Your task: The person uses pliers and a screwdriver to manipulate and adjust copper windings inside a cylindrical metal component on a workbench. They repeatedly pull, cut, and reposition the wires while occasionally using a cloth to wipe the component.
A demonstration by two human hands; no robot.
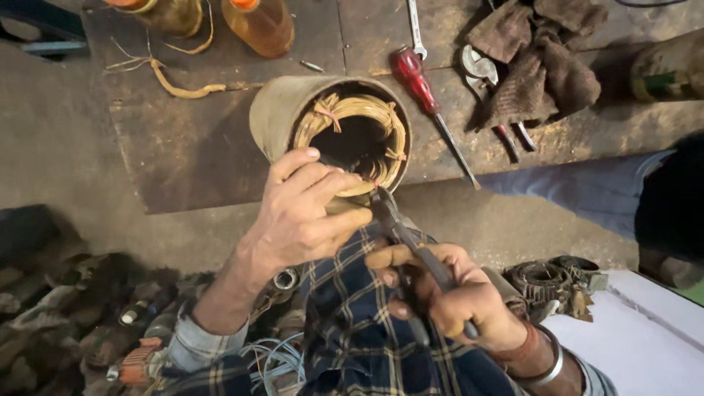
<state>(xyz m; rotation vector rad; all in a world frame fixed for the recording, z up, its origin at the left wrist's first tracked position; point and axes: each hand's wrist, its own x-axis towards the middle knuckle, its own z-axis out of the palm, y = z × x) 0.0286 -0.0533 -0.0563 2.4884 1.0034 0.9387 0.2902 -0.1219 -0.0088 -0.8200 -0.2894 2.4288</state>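
A cylindrical motor stator with a ring of copper-coloured winding inside its open end rests on a dirty wooden bench. My left hand grips the near rim of the stator, fingers curled over the edge. My right hand holds dark-handled pliers, whose jaws reach up to the winding at the lower rim of the stator.
A red-handled screwdriver, a spanner, other pliers and a brown rag lie on the bench at right. Two amber bottles stand at the back. Scrap motor parts pile at lower left. Another person's sleeve is at right.
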